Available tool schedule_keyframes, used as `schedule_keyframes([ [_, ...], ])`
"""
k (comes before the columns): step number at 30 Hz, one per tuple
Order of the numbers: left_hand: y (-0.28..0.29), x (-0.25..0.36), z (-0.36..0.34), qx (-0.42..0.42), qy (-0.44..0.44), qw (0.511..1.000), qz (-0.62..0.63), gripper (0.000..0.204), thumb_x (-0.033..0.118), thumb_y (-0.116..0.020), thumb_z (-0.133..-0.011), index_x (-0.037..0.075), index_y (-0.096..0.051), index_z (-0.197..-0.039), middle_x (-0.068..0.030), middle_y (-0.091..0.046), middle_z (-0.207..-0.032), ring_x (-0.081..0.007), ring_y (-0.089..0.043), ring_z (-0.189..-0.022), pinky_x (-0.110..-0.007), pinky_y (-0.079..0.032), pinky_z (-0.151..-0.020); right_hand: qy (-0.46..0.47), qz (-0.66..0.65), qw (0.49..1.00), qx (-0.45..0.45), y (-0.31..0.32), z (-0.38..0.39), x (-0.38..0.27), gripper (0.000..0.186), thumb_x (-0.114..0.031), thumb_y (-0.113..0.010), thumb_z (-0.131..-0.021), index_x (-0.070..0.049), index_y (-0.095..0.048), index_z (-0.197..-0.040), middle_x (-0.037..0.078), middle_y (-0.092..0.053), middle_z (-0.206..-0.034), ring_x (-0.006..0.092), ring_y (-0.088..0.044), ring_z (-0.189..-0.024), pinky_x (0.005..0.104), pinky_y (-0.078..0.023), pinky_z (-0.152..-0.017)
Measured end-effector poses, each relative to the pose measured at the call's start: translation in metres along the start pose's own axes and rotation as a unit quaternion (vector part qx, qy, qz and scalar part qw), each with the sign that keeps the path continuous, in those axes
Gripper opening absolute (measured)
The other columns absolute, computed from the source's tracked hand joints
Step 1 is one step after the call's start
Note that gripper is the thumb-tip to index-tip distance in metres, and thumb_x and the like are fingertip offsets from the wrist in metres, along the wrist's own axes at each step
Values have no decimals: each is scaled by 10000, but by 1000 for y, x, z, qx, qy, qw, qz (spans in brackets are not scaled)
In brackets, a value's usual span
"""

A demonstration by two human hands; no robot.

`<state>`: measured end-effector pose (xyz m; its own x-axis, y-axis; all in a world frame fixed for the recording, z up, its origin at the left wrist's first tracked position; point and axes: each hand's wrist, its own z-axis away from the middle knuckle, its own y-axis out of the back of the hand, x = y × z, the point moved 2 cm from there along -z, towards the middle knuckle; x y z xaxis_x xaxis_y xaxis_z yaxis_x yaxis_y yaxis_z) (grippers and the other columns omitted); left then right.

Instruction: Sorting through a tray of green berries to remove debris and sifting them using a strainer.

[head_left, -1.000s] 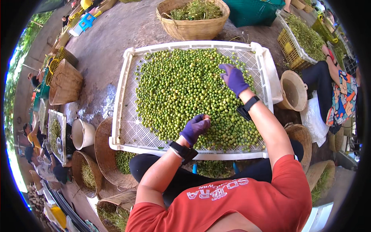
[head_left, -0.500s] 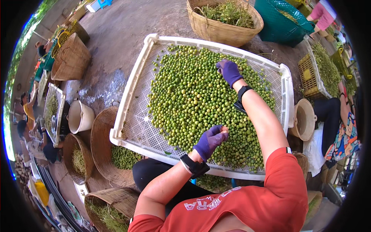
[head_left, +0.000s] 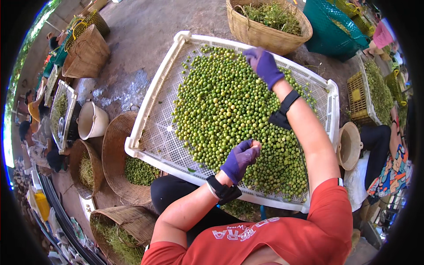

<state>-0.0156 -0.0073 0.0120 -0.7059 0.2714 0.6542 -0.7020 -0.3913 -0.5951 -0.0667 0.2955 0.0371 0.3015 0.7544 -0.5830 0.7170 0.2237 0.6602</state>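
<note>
Above the tray's (head_left: 160, 128) left is room; right forearm (head_left: 307, 137) obstructs.

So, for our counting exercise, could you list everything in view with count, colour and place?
Small round fruit: many, green to yellowish, heaped on tray
Mesh tray: one, white, centre
Wicker baskets: five clear ones, tan to brown, four left, one beyond tray
Woven basket: one, teal, upper right
Buckets: two, off-white, left and right of tray
Crate: one, yellow, right
Sack: one, white, right
Other people: several, mixed clothing, edges; too small to count
Shirt: one, red, lower centre
Wristbands: two, black, one per wrist
Left grip: one, purple-gloved, near side of fruit
Right grip: one, purple-gloved, far side
</note>
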Motion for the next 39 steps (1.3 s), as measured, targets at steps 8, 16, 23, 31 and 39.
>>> schedule_keyframes([
  [8, 17, 14, 15, 13, -40, 999, -17, 270, 173, -562, -921, -13, -558, -1117, 56, -484, -781, -45, -427, -698, -189, -370, -661, -40, -124, 982, -134, 77, -43, -76, 279, -148, -602, -849, -8, -667, -1081, 26, -677, -864, 106, -603, -796, 256, -480, -723],
  [16, 4, 12, 40, -45, 16, 998, 32, 238, 134, -570, -914, -8, -574, -1106, 29, -545, -847, -62, -467, -757, -211, -409, -718, 75, -97, 992, 23, 187, -100, -212, 251, -133, -522, -924, 5, -619, -1109, 39, -619, -797, 75, -552, -614, 196, -466, -567],
  [23, 3, 31, 51, -46, -65, 997, 16, 247, 158, -549, -926, -15, -571, -1100, 25, -540, -835, -70, -468, -763, -223, -408, -744, -5, 118, 991, -66, -5, -79, -10, 280, -119, -570, -842, -137, -642, -1112, 97, -695, -847, 240, -667, -745, 370, -521, -690],
  [31, 9, 35, 68, 0, -10, 1000, -16, 296, 114, -587, -891, -8, -565, -1160, -2, -582, -1038, -83, -523, -915, -241, -433, -846, 93, 180, 978, -55, -128, 6, 32, 426, -35, -622, -794, -79, -565, -1213, 164, -647, -1104, 346, -613, -1000, 415, -481, -881],
  [39, 0, 31, 58, -7, 12, 999, -47, 321, 149, -590, -893, -8, -558, -1171, 7, -576, -1016, -70, -515, -901, -228, -431, -822, 126, 215, 959, -136, -104, 9, 37, 244, -161, -617, -829, -142, -631, -1071, 147, -675, -921, 346, -626, -853, 446, -496, -755],
])
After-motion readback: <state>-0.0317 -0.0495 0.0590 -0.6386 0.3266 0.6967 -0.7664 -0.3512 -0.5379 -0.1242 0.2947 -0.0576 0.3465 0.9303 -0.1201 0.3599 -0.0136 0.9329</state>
